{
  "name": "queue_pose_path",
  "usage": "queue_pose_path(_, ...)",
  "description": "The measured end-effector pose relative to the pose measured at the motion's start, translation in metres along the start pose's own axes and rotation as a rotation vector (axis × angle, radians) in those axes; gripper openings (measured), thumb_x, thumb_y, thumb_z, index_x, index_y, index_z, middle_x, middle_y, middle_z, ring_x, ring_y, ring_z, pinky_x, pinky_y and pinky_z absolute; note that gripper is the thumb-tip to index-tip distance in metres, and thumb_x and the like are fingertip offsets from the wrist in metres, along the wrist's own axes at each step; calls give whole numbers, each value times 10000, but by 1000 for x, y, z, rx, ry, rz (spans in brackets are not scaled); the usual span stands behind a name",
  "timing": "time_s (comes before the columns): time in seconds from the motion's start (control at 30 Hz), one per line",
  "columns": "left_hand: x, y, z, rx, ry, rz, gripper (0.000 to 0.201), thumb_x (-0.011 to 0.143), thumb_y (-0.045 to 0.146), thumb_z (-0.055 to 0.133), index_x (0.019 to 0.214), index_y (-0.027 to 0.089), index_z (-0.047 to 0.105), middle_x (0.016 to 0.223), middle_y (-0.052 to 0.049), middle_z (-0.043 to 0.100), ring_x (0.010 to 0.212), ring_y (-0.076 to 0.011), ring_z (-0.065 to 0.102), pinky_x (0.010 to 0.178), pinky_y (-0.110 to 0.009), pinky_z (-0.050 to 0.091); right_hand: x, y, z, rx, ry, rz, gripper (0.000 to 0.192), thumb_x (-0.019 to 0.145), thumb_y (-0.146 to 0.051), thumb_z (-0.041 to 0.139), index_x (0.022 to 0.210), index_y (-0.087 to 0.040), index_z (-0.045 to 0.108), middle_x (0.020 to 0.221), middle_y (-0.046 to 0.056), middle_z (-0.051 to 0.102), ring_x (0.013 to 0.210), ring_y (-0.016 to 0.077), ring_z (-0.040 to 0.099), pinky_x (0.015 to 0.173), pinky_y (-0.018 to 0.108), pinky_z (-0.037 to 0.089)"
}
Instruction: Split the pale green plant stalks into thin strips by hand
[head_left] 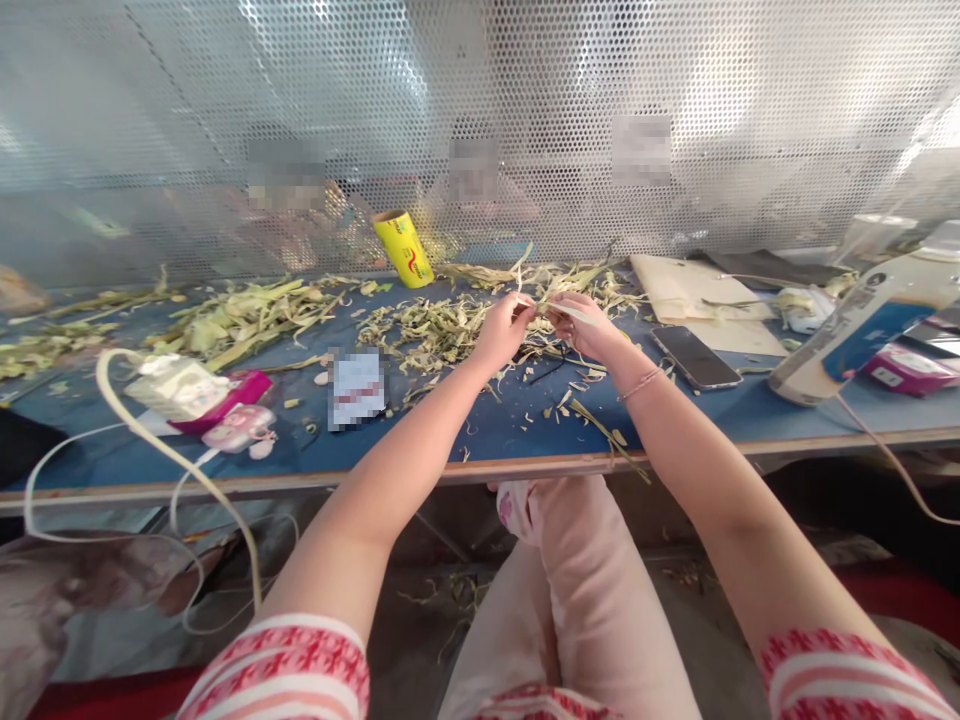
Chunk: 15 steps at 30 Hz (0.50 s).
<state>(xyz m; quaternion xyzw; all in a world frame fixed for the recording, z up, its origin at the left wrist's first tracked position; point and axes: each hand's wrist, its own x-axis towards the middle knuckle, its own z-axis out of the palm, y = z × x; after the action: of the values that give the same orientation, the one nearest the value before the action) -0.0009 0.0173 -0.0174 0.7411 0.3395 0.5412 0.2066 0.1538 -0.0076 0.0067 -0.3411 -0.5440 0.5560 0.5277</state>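
Both my hands meet over the middle of the blue table (510, 425). My left hand (504, 330) and my right hand (581, 325) pinch the two ends of a thin pale green leaf strip (551, 304) held between them. Below and behind them lies a heap of shredded pale leaf strips (427, 325). A thin bracelet circles my right wrist.
A larger leaf pile (240, 315) lies at the left. A yellow roll (403, 248) stands against the perforated metal screen (525, 90). A phone (695, 357), brown paper (690, 285), a white bottle (862, 325), a pink box with tissue (199, 392) and white cables (150, 440) sit around.
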Motion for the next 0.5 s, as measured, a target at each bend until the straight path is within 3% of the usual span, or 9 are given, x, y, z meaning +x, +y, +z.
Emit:
queue_pose_path(0.23,-1,3,2,-244,-19,-214,71,816,210,619,826,165,565,695,-2,629,654,-114,620,673,-265,502,0,-2,2,-45,10,-33,207,732,-148,613,594,-160,459,542,-37,434,454,30,288,431,183,196)
queue_pose_path(0.5,-2,8,2,-277,10,-291,50,793,156,614,803,164,566,664,9,627,629,-105,617,677,-260,510,3,3,1,-112,33,-126,171,714,-172,643,634,-169,491,495,-76,340,447,36,268,432,193,194)
